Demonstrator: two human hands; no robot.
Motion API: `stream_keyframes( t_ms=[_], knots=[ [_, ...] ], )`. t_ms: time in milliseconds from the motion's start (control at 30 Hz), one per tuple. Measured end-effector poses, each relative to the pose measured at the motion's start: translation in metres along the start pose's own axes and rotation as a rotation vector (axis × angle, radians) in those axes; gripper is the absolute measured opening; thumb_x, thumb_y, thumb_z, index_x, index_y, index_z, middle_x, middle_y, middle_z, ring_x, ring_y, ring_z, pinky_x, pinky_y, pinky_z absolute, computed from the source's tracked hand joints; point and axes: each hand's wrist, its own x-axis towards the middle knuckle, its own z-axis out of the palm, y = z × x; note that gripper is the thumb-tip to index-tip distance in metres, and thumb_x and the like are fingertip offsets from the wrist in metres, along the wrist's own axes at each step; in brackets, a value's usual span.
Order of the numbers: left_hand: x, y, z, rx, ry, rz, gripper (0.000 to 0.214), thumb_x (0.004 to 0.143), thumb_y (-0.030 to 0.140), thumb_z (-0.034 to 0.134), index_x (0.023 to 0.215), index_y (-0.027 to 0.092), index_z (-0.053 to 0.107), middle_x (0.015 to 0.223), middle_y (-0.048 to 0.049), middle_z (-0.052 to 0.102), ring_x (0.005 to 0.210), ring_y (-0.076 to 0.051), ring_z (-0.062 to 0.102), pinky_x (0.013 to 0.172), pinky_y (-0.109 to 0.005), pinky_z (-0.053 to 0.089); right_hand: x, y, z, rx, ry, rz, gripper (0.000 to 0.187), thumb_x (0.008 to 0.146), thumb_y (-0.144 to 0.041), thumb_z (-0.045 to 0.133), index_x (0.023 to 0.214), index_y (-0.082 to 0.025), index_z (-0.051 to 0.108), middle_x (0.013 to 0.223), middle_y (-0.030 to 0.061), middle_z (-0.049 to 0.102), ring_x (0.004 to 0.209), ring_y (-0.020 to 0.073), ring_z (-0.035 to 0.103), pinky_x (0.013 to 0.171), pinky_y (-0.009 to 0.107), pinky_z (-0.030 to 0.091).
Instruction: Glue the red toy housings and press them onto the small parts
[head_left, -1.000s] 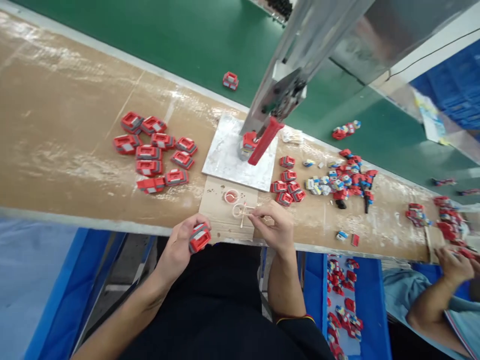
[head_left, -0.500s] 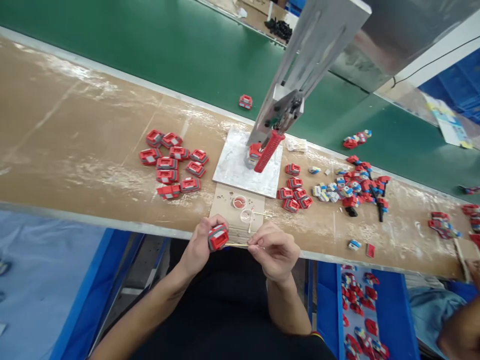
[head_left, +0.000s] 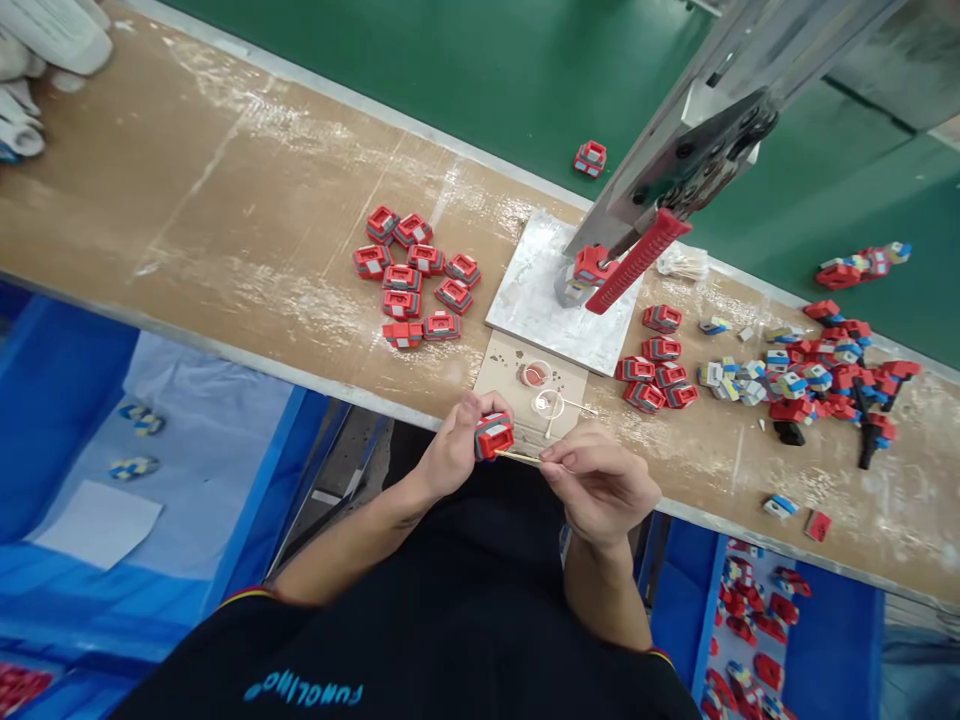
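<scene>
Near the front edge of the bench, my left hand (head_left: 454, 445) is closed around a red and grey plastic toy part (head_left: 495, 436). A thin cotton swab (head_left: 519, 457) is pinched between the thumb and fingers of my right hand (head_left: 600, 478). Its far end touches the lower edge of the red part, and its tip is hidden there. Just beyond my hands, a small dish of reddish liquid (head_left: 534, 375) and a clear round lid or cup (head_left: 547, 404) rest on stained cardboard (head_left: 491, 372). Another swab (head_left: 549, 428) lies against the clear one.
A toggle press with a red handle (head_left: 637, 262) stands on a metal plate (head_left: 551, 310), a red part under it. Similar red parts (head_left: 402, 278) lie left, others (head_left: 661, 348) right. Mixed toy pieces (head_left: 832, 370) are heaped further right. Behind runs a green belt (head_left: 450, 80); blue bins (head_left: 247, 500) sit below.
The camera view has swung left, so the bench things appear further right. The swab's end now meets the red part's lower edge, lower than before. Both hands keep their holds.
</scene>
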Motion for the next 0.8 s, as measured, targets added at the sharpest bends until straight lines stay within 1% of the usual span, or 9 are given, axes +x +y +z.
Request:
stream_keyframes(
  t_ms=[167, 300, 367, 433, 500, 567, 667, 733, 800],
  knots=[
    [0.0, 0.0, -0.001, -0.001, -0.01, 0.018, 0.081, 0.091, 0.094, 0.031, 0.076, 0.02, 0.058, 0.059, 0.001, 0.051, 0.051, -0.014, 0.04, 0.048, -0.028, 0.03, 0.001, 0.002, -0.003, -0.009, -0.037, 0.008, 0.014, 0.093, -0.012, 0.077, 0.091, -0.023, 0.068, 0.073, 0.0, 0.077, 0.06, 0.0163, 0.07, 0.055, 0.031, 0.054],
    [0.001, 0.001, -0.002, -0.015, -0.018, 0.026, 0.078, 0.093, 0.092, 0.034, 0.076, 0.02, 0.059, 0.058, 0.0007, 0.053, 0.051, -0.014, 0.043, 0.049, -0.028, 0.034, 0.003, 0.004, -0.008, -0.051, -0.037, 0.001, 0.016, 0.091, -0.01, 0.078, 0.091, -0.023, 0.069, 0.074, 0.0, 0.077, 0.06, 0.0168, 0.071, 0.055, 0.031, 0.054],
    [0.001, 0.001, -0.003, -0.016, -0.013, 0.021, 0.079, 0.093, 0.092, 0.035, 0.076, 0.02, 0.06, 0.058, 0.0002, 0.054, 0.05, -0.013, 0.044, 0.049, -0.027, 0.035, 0.004, 0.005, -0.013, -0.071, -0.021, -0.003, 0.017, 0.09, -0.009, 0.078, 0.092, -0.024, 0.07, 0.074, 0.0, 0.077, 0.061, 0.0173, 0.071, 0.055, 0.032, 0.053],
    [0.001, 0.0, -0.004, -0.02, -0.004, 0.006, 0.08, 0.091, 0.093, 0.036, 0.076, 0.019, 0.06, 0.058, -0.0001, 0.055, 0.05, -0.013, 0.044, 0.048, -0.027, 0.034, 0.004, 0.007, -0.022, -0.098, 0.033, -0.013, 0.017, 0.09, -0.01, 0.079, 0.092, -0.024, 0.07, 0.073, -0.0009, 0.076, 0.061, 0.0178, 0.07, 0.055, 0.032, 0.053],
    [0.001, -0.002, -0.007, -0.031, 0.01, -0.02, 0.08, 0.089, 0.095, 0.037, 0.077, 0.019, 0.061, 0.057, 0.0, 0.055, 0.048, -0.013, 0.044, 0.047, -0.027, 0.032, 0.005, 0.013, -0.031, -0.173, 0.062, -0.017, 0.018, 0.089, -0.01, 0.08, 0.092, -0.025, 0.07, 0.073, -0.0015, 0.076, 0.063, 0.0181, 0.07, 0.057, 0.033, 0.053],
    [0.001, -0.004, -0.01, -0.037, 0.034, -0.052, 0.081, 0.088, 0.096, 0.038, 0.077, 0.019, 0.06, 0.056, 0.0001, 0.055, 0.047, -0.013, 0.044, 0.046, -0.026, 0.031, 0.007, 0.022, -0.038, -0.316, -0.006, -0.008, 0.018, 0.09, -0.009, 0.079, 0.091, -0.025, 0.071, 0.074, -0.0016, 0.076, 0.064, 0.0175, 0.069, 0.059, 0.032, 0.054],
    [0.002, -0.007, -0.012, -0.029, 0.062, -0.081, 0.082, 0.086, 0.097, 0.038, 0.077, 0.019, 0.06, 0.056, 0.0001, 0.055, 0.046, -0.012, 0.044, 0.045, -0.026, 0.029, 0.009, 0.039, -0.042, -0.516, -0.207, -0.014, 0.016, 0.093, -0.011, 0.076, 0.089, -0.025, 0.071, 0.075, -0.0009, 0.077, 0.064, 0.0165, 0.068, 0.061, 0.031, 0.053],
    [0.002, -0.007, -0.012, -0.021, 0.065, -0.09, 0.083, 0.085, 0.098, 0.037, 0.077, 0.019, 0.059, 0.056, 0.0, 0.055, 0.046, -0.012, 0.045, 0.044, -0.025, 0.028, 0.01, 0.047, -0.041, -0.563, -0.287, -0.035, 0.015, 0.096, -0.013, 0.074, 0.087, -0.024, 0.07, 0.076, 0.0, 0.078, 0.066, 0.0168, 0.068, 0.062, 0.031, 0.053],
    [0.002, -0.005, -0.011, -0.017, 0.063, -0.098, 0.083, 0.084, 0.1, 0.037, 0.077, 0.02, 0.058, 0.056, 0.0, 0.055, 0.047, -0.013, 0.045, 0.044, -0.025, 0.027, 0.011, 0.049, -0.042, -0.549, -0.321, -0.03, 0.015, 0.096, -0.013, 0.074, 0.087, -0.024, 0.07, 0.077, 0.0004, 0.079, 0.067, 0.0173, 0.07, 0.063, 0.032, 0.055]
  ],
)
